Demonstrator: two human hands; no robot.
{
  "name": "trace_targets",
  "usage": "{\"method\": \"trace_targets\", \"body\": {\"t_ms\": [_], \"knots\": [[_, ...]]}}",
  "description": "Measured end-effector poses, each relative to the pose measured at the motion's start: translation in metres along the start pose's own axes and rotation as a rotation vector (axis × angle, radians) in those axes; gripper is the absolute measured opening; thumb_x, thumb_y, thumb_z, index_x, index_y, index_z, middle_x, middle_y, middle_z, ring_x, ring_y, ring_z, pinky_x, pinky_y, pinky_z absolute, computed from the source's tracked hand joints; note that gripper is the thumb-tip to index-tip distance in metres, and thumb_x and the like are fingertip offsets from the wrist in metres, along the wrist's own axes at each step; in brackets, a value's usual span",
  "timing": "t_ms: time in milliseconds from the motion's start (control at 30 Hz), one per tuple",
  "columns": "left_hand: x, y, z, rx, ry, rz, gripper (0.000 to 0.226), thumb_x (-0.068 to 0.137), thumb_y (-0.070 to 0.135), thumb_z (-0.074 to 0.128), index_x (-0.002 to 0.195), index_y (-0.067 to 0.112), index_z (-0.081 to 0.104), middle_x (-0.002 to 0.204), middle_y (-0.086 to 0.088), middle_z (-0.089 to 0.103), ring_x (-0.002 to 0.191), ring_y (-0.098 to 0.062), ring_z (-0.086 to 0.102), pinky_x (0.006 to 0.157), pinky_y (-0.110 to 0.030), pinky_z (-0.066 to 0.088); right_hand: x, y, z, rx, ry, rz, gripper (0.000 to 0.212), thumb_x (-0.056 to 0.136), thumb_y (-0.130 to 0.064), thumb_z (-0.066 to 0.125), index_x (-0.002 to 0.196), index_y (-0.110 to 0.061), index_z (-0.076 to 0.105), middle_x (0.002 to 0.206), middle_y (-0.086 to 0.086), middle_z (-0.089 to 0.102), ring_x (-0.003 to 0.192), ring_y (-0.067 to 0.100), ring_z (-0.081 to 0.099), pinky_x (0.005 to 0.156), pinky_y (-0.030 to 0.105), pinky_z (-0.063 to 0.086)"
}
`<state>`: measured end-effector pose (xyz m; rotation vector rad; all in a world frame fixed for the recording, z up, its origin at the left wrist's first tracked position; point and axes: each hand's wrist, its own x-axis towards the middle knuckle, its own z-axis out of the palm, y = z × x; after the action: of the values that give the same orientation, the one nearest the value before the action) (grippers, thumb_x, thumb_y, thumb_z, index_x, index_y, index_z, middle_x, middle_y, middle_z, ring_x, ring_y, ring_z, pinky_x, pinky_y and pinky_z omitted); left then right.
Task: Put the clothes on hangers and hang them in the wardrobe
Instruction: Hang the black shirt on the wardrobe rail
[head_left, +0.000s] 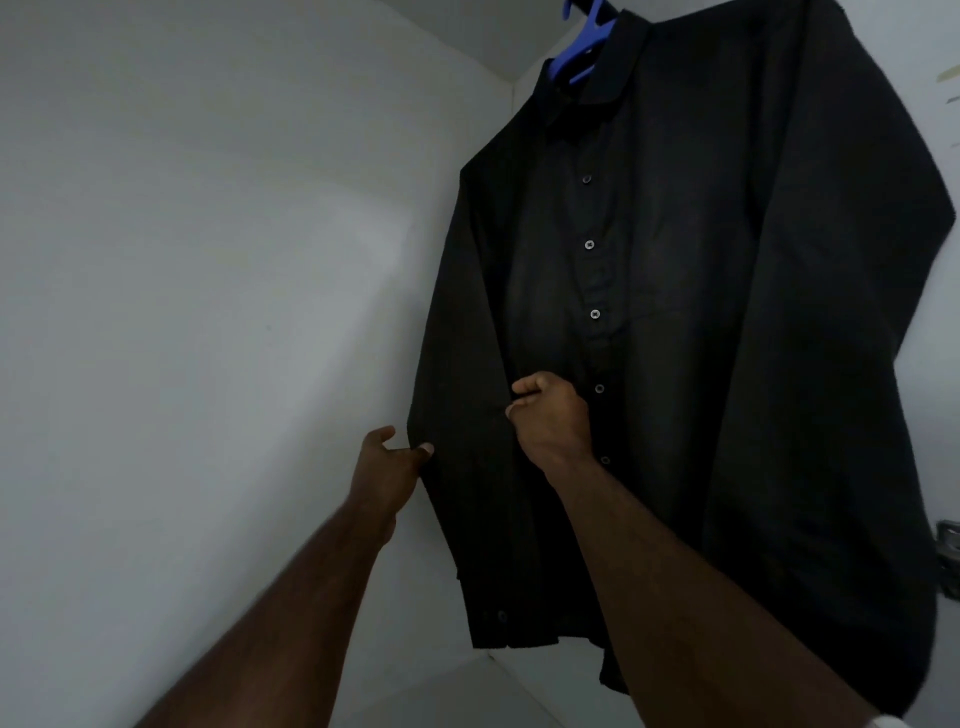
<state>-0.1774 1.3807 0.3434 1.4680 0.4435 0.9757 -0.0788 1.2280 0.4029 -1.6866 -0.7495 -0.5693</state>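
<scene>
While hanging on a blue hanger (582, 49) inside the white wardrobe (208, 260), black shirt (701, 312): left hand (387, 467) pinches its sleeve edge; right hand (550, 415) grips fabric beside the button placket.

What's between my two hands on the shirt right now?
In the head view, only black shirt fabric lies between them: the hanging sleeve, pinched at its outer edge by the left hand and gripped on its inner side by the right hand.
</scene>
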Motion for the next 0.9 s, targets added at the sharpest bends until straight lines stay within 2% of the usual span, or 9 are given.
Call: {"method": "trace_targets", "body": {"t_ms": [167,233,300,367,467,633,900], "knots": [[0.015,-0.008,-0.004,0.083,-0.015,0.008,0.077,0.091,0.015,0.073,0.153,0.017,0.028,0.129,-0.015,0.063,0.115,-0.029,0.062,0.107,-0.053,0.046,0.008,0.002,0.02,0.023,-0.031,0.004,0.02,0.082,-0.004,0.069,0.098,-0.016,0.069,0.098,0.006,0.074,0.096,0.021,0.069,0.089,0.034,0.056],[0.018,-0.011,-0.003,0.165,-0.038,0.042,0.08,0.093,0.016,0.072,0.156,0.017,0.023,0.133,-0.015,0.062,0.116,-0.029,0.062,0.107,-0.052,0.046,0.011,0.003,0.025,0.014,-0.031,-0.001,0.02,0.083,-0.004,0.068,0.1,-0.015,0.069,0.099,0.006,0.074,0.096,0.022,0.069,0.089,0.034,0.055],[0.019,-0.013,-0.001,0.217,-0.048,0.076,0.084,0.094,0.017,0.07,0.159,0.018,0.017,0.148,-0.014,0.051,0.128,-0.031,0.056,0.11,-0.049,0.044,0.013,0.005,0.029,0.004,-0.031,-0.006,0.02,0.084,-0.004,0.067,0.101,-0.013,0.069,0.099,0.008,0.074,0.096,0.023,0.069,0.088,0.032,0.055],[0.019,-0.014,0.002,0.285,-0.037,0.132,0.088,0.093,0.021,0.071,0.16,0.02,0.015,0.159,-0.011,0.034,0.141,-0.032,0.041,0.111,-0.049,0.041,0.013,0.007,0.032,-0.004,-0.044,-0.012,0.021,0.084,-0.003,0.068,0.103,-0.012,0.068,0.099,0.009,0.073,0.097,0.023,0.068,0.088,0.031,0.054],[0.017,-0.02,0.004,0.432,-0.033,0.207,0.094,0.09,0.036,0.072,0.16,0.023,0.012,0.164,-0.01,0.02,0.147,-0.034,0.03,0.115,-0.052,0.037,0.011,0.009,0.035,-0.013,-0.089,-0.007,0.029,0.085,-0.002,0.069,0.112,-0.01,0.065,0.105,0.009,0.071,0.102,0.023,0.067,0.091,0.031,0.054],[0.014,-0.025,0.0,0.626,0.027,0.208,0.093,0.093,0.043,0.068,0.161,0.026,0.007,0.168,-0.008,-0.003,0.152,-0.038,0.013,0.117,-0.056,0.027,0.005,0.007,0.036,-0.054,-0.113,-0.017,0.04,0.086,-0.004,0.069,0.125,-0.01,0.062,0.119,0.009,0.067,0.115,0.022,0.063,0.1,0.035,0.051],[0.005,-0.025,-0.009,0.852,0.095,0.373,0.089,0.097,0.05,0.056,0.161,0.024,-0.001,0.168,-0.009,-0.005,0.154,-0.034,0.006,0.121,-0.057,0.022,-0.014,-0.003,0.036,-0.184,-0.162,-0.09,0.056,0.089,-0.009,0.069,0.142,-0.011,0.051,0.142,0.009,0.056,0.133,0.022,0.051,0.109,0.03,0.041]]}}
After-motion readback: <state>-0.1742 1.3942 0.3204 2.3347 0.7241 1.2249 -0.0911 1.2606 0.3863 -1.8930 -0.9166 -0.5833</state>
